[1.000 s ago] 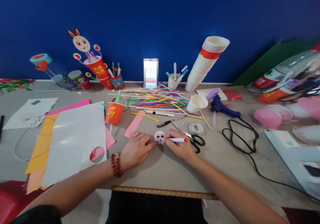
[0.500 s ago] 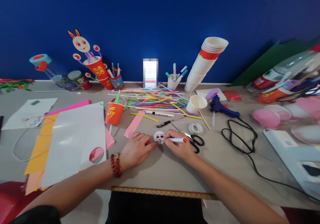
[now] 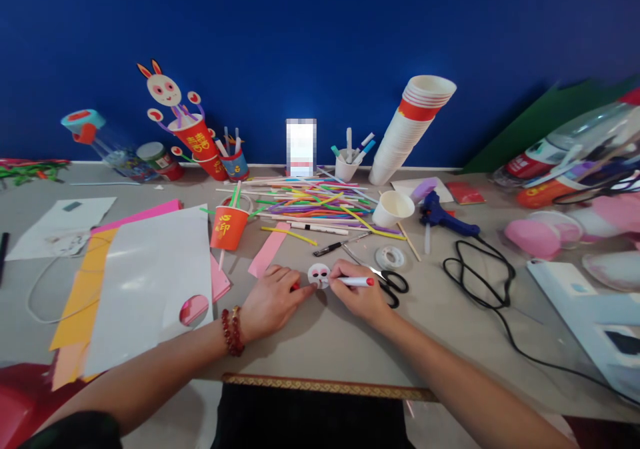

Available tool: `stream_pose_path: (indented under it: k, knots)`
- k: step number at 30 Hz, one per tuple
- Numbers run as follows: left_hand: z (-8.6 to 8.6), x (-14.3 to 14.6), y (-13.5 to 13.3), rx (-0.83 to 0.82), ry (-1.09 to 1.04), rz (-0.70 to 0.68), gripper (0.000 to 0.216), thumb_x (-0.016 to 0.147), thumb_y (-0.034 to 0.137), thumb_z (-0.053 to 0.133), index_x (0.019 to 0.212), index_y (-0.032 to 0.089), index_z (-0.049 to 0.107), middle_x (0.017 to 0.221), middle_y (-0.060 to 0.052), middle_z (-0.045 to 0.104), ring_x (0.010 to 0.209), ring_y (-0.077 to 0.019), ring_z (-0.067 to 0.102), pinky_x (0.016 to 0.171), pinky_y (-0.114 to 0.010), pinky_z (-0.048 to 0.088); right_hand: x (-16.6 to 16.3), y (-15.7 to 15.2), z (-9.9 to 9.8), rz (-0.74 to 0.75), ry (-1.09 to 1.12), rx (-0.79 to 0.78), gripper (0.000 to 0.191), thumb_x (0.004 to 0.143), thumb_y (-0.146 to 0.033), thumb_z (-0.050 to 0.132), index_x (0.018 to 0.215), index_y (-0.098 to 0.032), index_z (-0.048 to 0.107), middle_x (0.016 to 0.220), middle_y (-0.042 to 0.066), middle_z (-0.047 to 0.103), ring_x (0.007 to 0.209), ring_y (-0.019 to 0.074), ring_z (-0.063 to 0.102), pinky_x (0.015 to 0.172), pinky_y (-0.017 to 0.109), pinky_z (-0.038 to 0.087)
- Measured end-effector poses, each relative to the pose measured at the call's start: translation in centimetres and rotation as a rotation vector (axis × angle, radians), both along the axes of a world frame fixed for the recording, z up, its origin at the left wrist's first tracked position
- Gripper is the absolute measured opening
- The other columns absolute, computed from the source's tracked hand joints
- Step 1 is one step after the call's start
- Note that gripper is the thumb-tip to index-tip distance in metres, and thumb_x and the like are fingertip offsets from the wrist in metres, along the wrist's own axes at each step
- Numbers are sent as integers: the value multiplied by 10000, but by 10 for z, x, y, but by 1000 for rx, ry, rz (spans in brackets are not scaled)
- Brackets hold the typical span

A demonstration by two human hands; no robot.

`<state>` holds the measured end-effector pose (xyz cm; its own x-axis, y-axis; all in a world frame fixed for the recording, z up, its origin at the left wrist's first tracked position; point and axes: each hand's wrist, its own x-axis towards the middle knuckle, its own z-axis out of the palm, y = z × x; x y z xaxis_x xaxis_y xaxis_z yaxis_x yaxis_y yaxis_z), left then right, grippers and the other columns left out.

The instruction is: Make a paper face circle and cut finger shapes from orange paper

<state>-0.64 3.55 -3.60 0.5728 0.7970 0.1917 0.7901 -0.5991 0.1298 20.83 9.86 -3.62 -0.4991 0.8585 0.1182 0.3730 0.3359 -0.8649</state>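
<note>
A small white paper disc (image 3: 319,273) with pink-red eye marks lies on the grey table near the front middle. My left hand (image 3: 274,300) rests beside it with curled fingers, its fingertip pressing the disc's left edge; something small and red shows under the fingers. My right hand (image 3: 356,293) grips a white marker (image 3: 354,281) with a red end cap, the tip touching the disc's right side. A red bead bracelet (image 3: 231,330) sits on my left wrist.
Black-handled scissors (image 3: 388,279) and a tape roll (image 3: 391,257) lie right of my right hand. A red paper cup (image 3: 228,226), coloured straws (image 3: 315,203), a white cup (image 3: 393,207), a blue glue gun (image 3: 443,214) with black cord, a cup stack (image 3: 411,126) and paper sheets (image 3: 150,279) surround them.
</note>
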Motion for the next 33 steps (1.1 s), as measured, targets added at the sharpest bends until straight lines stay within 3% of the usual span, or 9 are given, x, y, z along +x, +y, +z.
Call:
stream_pose_path:
  k: [33]
  knots:
    - [1,0,0,10,7,0,356,924,177,482,1258,266,566,829,-39,543,751,-201,495,705,-346,370,1,-1,-6,-8,17,23,136,779,-172,510,648,-192,539,558,-47,484,494,105,398,509,239,298]
